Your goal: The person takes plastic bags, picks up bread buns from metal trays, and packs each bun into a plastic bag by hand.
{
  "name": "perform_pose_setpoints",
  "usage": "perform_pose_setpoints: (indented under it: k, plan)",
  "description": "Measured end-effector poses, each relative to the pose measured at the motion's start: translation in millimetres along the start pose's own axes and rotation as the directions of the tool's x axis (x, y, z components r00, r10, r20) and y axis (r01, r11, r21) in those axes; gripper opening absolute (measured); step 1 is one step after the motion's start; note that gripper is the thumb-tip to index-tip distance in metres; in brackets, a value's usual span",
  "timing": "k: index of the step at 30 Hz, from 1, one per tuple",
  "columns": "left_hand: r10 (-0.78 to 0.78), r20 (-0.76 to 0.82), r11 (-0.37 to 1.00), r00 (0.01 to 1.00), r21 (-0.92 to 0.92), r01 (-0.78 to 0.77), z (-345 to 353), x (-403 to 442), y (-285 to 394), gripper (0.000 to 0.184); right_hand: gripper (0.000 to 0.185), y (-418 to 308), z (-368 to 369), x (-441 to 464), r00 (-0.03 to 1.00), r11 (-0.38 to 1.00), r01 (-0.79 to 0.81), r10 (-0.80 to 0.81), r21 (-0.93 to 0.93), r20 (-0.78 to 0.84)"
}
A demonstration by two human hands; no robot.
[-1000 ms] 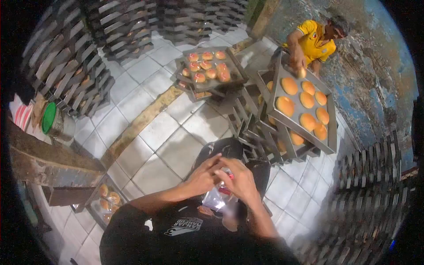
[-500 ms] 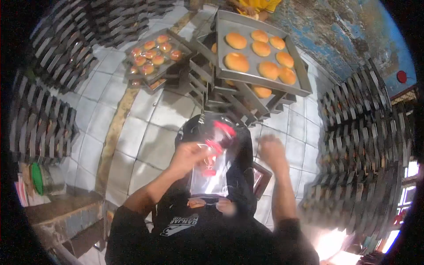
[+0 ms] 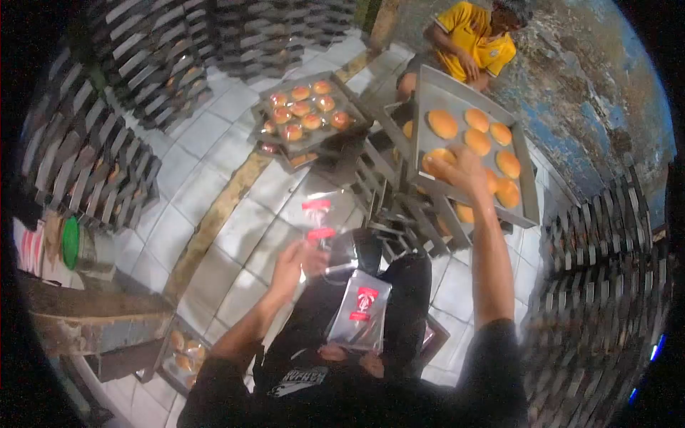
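My left hand (image 3: 287, 269) is closed on a clear plastic bag (image 3: 316, 214) with red print, held up above the floor to the left of my knees. Reaching forward, my right hand (image 3: 467, 170) has its fingers around a round golden bun (image 3: 434, 162) in a metal tray (image 3: 467, 89); the fingertips are partly hidden. Several other buns (image 3: 477, 141) lie in that tray, which tops a stack of trays. A pile of flat clear bags (image 3: 357, 332) with a red logo rests on my lap.
At left of the stack, another tray (image 3: 357, 118) holds several bagged buns (image 3: 300, 108). A person in a yellow shirt (image 3: 457, 28) sits beyond the stack. Tall tray stacks (image 3: 599, 299) stand on both sides. A bucket with a green rim (image 3: 70, 242) is at the left.
My right hand has moved forward from beside my knee to a bun in the tray. My left hand has carried the bag away from the lap pile. The view has shifted, showing more of the other person.
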State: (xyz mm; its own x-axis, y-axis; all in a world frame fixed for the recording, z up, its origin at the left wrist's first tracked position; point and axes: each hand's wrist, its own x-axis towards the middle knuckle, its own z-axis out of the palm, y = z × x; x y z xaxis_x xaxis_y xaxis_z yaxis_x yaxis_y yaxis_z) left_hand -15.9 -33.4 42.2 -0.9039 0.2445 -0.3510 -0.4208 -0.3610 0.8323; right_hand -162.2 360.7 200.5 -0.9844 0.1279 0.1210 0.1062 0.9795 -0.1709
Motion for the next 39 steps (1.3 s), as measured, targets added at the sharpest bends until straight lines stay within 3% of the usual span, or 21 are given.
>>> perform_pose_setpoints:
  k: [2,3,5,6,8,9,11,12,13,16,19,21,23,24,25,27,28,31,35,36,39]
  plan:
    - [-0.059,0.011,0.995,0.998,-0.082,0.06,3,22,-4,0.027,0.055,5,4,-26,0.997,0.926,0.058,-0.073,0.374,0.027]
    - [-0.088,0.029,0.981,0.996,-0.17,0.092,8,32,-2,0.026,0.055,4,0,-43,0.998,0.926,0.033,-0.052,0.375,0.04]
    - [-0.107,0.024,0.96,0.994,-0.259,0.109,33,51,11,0.025,0.053,-14,-22,-66,0.979,0.658,0.086,0.086,0.748,-0.187]
    - [-0.116,0.013,0.931,0.993,-0.347,0.113,45,56,14,0.025,0.055,-31,-31,-88,0.962,0.6,0.112,0.133,0.792,-0.237]
    - [-0.082,0.01,0.915,0.997,-0.396,0.079,60,78,0,0.025,0.057,-68,-24,-142,0.978,0.292,0.077,0.166,0.953,-0.13]
    - [-0.066,-0.001,0.903,0.998,-0.426,0.059,69,86,-4,0.026,0.056,-84,-11,-169,0.99,0.334,0.017,0.129,0.942,-0.063]
    - [-0.081,0.02,0.891,0.997,-0.448,0.081,100,77,11,0.029,0.047,-111,32,-221,0.988,0.513,0.109,0.042,0.851,-0.151]
    - [-0.136,0.043,0.892,0.99,-0.429,0.141,117,62,25,0.029,0.042,-114,39,-228,0.872,0.678,0.465,-0.241,0.569,-0.425]
    - [-0.196,0.063,0.891,0.979,-0.405,0.205,131,52,29,0.029,0.046,-107,52,-234,0.803,0.755,0.551,-0.365,0.355,-0.47]
    - [-0.149,0.186,0.893,0.971,-0.397,0.213,142,47,7,0.036,0.041,-88,74,-238,0.802,0.827,0.388,-0.086,0.406,-0.591]
    - [-0.208,0.264,0.895,0.942,-0.336,0.292,143,17,15,0.039,0.036,-98,48,-239,0.762,0.867,0.469,-0.3,0.169,-0.573]
    - [-0.245,0.303,0.889,0.921,-0.308,0.338,136,13,13,0.039,0.04,-111,51,-245,0.814,0.906,0.391,-0.26,0.159,-0.52]
    - [-0.288,0.335,0.83,0.897,-0.38,0.408,109,32,7,0.041,0.051,-127,67,-250,0.912,0.816,0.364,-0.214,0.45,-0.349]
    - [-0.283,0.471,0.774,0.835,-0.402,0.489,89,42,11,0.043,0.058,-136,85,-258,0.929,0.776,0.364,-0.262,0.515,-0.262]
    - [-0.289,0.457,0.783,0.841,-0.392,0.482,82,41,-2,0.043,0.058,-137,99,-258,0.928,0.764,0.365,-0.257,0.532,-0.269]
    - [-0.109,0.201,0.887,0.974,-0.423,0.186,106,18,-19,0.048,0.059,-133,108,-247,0.906,0.866,0.4,-0.323,0.301,-0.275]
    - [-0.004,0.148,0.964,0.989,-0.262,0.043,121,-5,-17,0.052,0.06,-126,107,-242,0.904,0.908,0.382,-0.329,0.172,-0.271]
    - [0.204,0.159,0.964,0.966,-0.206,-0.169,128,-5,-19,0.054,0.059,-124,71,-228,0.916,0.896,0.365,-0.297,0.253,-0.27]
    - [0.079,0.225,0.853,0.971,-0.52,0.051,139,24,-4,0.051,0.051,-121,80,-207,0.879,0.855,0.449,-0.371,0.26,-0.299]
    - [0.005,0.112,0.858,0.994,-0.511,0.053,151,23,-11,0.051,0.045,-120,82,-197,0.874,0.858,0.447,-0.36,0.252,-0.325]
    - [-0.045,0.111,0.803,0.993,-0.587,0.102,145,24,-4,0.054,0.034,-120,44,-210,0.859,0.779,0.502,-0.4,0.376,-0.32]
